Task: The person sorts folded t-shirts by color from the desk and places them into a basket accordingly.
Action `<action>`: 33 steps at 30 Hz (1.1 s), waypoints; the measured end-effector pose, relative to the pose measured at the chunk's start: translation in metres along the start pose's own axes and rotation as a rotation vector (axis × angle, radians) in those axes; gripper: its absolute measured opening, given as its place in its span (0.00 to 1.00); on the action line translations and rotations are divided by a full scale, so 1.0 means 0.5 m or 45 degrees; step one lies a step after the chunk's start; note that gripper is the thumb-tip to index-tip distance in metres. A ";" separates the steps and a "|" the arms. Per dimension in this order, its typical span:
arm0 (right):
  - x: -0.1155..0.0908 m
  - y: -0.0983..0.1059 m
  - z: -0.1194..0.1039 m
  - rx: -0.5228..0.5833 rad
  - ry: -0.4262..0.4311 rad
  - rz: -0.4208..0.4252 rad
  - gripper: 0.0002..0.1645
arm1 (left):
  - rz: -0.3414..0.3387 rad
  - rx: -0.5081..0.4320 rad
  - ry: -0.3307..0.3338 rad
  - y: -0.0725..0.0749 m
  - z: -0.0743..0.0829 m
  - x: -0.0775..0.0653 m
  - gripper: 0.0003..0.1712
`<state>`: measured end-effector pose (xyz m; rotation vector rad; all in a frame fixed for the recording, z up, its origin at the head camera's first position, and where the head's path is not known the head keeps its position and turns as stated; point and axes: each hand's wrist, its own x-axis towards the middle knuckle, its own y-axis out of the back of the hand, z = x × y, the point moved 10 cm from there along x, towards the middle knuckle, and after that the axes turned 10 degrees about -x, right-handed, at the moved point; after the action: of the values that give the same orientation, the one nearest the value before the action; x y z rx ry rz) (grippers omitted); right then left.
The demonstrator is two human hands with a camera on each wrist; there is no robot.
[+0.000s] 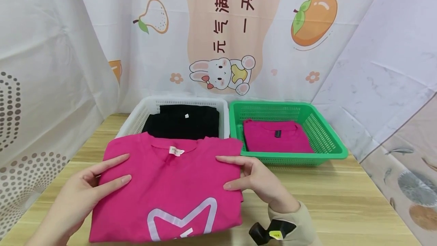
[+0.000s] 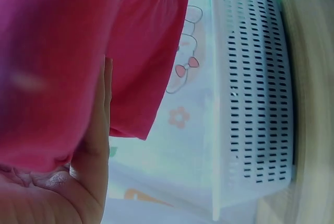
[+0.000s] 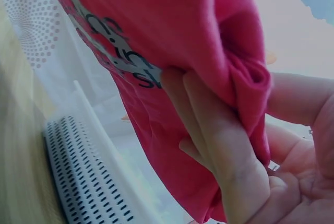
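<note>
A folded bright pink T-shirt (image 1: pixel 181 185) is held up in front of the baskets, its neckline and white label toward the top and part of a pale star outline showing low on it. My left hand (image 1: pixel 76 193) grips its left side, with thumb and index finger on the front. On the opposite side, my right hand (image 1: pixel 254 179) pinches the folded edge. The right wrist view shows fingers (image 3: pixel 209 125) spread under the cloth against its printed underside. In the left wrist view the palm (image 2: pixel 86 182) lies against the shirt, whose cloth hides some fingertips.
Behind the shirt stands a white basket (image 1: pixel 223 115) holding folded black clothes (image 1: pixel 187 122). To its right, touching or nearly so, is a green basket (image 1: pixel 329 139) with a folded pink garment (image 1: pixel 276 141) inside. Both rest on a wooden table (image 1: pixel 341 200) before a printed curtain (image 1: pixel 153 67).
</note>
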<state>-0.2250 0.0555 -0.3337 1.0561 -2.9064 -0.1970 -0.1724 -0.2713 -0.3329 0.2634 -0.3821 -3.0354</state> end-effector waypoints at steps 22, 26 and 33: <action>-0.025 0.079 -0.008 -0.010 -0.054 0.169 0.40 | -0.009 -0.226 -0.098 -0.066 0.057 0.020 0.33; -0.028 0.087 -0.010 -0.014 -0.054 0.193 0.39 | -0.013 -0.216 -0.103 -0.076 0.066 0.023 0.34; -0.032 0.098 -0.010 -0.005 -0.061 0.229 0.39 | -0.024 -0.190 -0.120 -0.091 0.086 0.028 0.35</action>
<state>-0.2435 0.1026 -0.3221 0.7943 -3.0203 -0.2235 -0.1960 -0.2182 -0.3057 0.1154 -0.1581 -3.0826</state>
